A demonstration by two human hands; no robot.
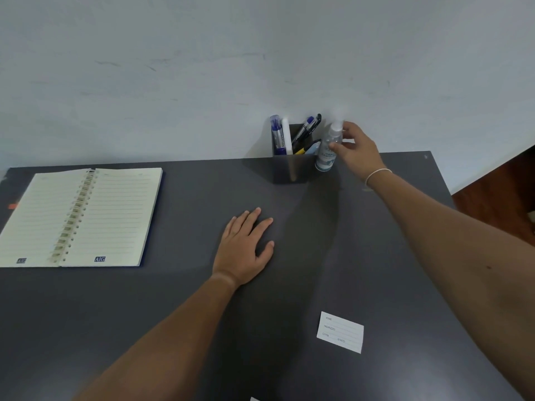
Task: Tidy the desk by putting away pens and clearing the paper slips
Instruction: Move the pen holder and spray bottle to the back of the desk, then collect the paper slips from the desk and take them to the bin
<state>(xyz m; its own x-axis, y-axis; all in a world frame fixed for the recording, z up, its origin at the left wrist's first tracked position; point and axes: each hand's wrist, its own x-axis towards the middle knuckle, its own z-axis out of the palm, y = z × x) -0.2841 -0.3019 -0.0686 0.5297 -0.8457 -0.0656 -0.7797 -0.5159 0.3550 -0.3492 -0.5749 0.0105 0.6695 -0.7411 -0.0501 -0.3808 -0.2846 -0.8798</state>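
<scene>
Right hand (354, 149) pinching the sanitizer (328, 149) beside the pen cup (292, 166); left hand (244, 250) spread flat on the worktop (173, 299). Slip (340, 332) near front, another cut off below. Notebook (81, 218) open at left.

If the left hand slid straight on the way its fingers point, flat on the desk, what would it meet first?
Probably the pen holder. The left hand points up-right over bare desk toward it, though it could pass just beside it; depth is unclear.

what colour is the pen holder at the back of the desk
Dark grey, close to the desk's own shade; the pen holder shows in the head view, the only one.
</scene>
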